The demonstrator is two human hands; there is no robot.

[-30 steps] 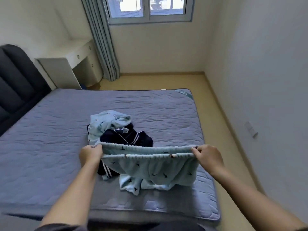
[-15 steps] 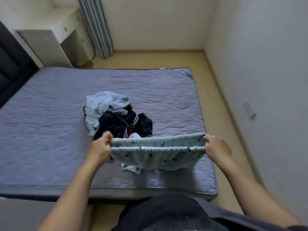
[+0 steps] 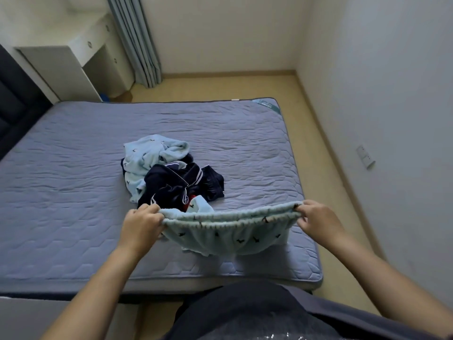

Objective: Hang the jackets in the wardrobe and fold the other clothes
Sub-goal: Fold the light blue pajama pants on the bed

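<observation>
Currently the light blue trousers (image 3: 228, 235) hang stretched above the near edge of the bed (image 3: 73, 204). The left hand (image 3: 141, 225) pinches the waistband (image 3: 230, 215) at its 9 o'clock end, and the right hand (image 3: 318, 222) pinches its 3 o'clock end, fingers curled on fabric. At 11 o'clock from the trousers, a pile of clothes (image 3: 171, 177) lies on the bed.

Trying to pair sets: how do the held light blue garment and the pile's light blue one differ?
The held garment is stretched at its waistband between left hand and right hand; the pile garment lies crumpled on the mattress. Navy clothes cover part of the pile garment; nothing covers the held garment. Both: pale blue, small dark marks.
</observation>
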